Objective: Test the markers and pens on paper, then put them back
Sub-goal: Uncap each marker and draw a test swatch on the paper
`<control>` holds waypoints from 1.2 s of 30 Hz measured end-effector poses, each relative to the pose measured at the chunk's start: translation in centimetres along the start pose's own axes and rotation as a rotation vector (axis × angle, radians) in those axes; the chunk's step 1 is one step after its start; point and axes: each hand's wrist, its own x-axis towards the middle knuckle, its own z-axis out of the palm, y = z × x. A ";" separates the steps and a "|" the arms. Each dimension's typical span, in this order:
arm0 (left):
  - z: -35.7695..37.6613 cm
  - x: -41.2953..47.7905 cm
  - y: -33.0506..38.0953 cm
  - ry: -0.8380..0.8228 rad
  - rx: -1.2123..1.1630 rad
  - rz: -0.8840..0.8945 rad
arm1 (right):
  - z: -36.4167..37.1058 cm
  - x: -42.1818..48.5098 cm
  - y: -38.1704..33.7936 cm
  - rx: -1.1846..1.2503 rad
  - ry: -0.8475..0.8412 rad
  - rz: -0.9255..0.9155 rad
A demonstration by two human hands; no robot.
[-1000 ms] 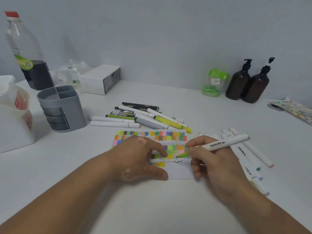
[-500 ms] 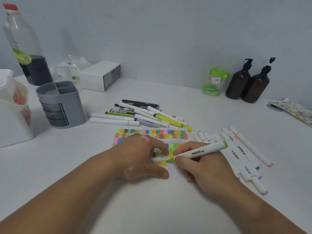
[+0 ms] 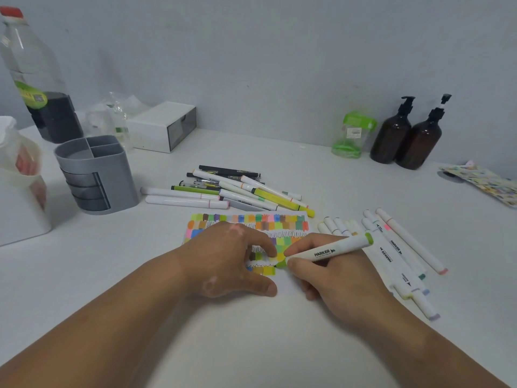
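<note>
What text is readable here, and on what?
"MARKER": green marker gripped by the right hand.
"MARKER": two loose white markers beside it.
Too blurred: bottle label, jar sticker, pen pile print.

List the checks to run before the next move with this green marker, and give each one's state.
1. The paper pressed flat under the left hand: ok.
2. The green marker gripped in the right hand: ok.
3. Its tip touching the paper: ok.
4. Its removed cap located: cannot tell.
5. The grey holder upright, ready for returns: ok.
</note>
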 end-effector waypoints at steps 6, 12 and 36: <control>0.1 0.0 -0.2 0.003 0.005 0.007 | -0.1 -0.1 -0.1 0.011 0.004 0.002; 0.1 0.0 -0.2 0.008 -0.002 0.009 | -0.1 -0.1 -0.2 0.007 0.003 0.008; -0.1 -0.2 -0.2 0.013 0.003 -0.006 | -0.2 0.0 -0.5 0.126 0.090 0.006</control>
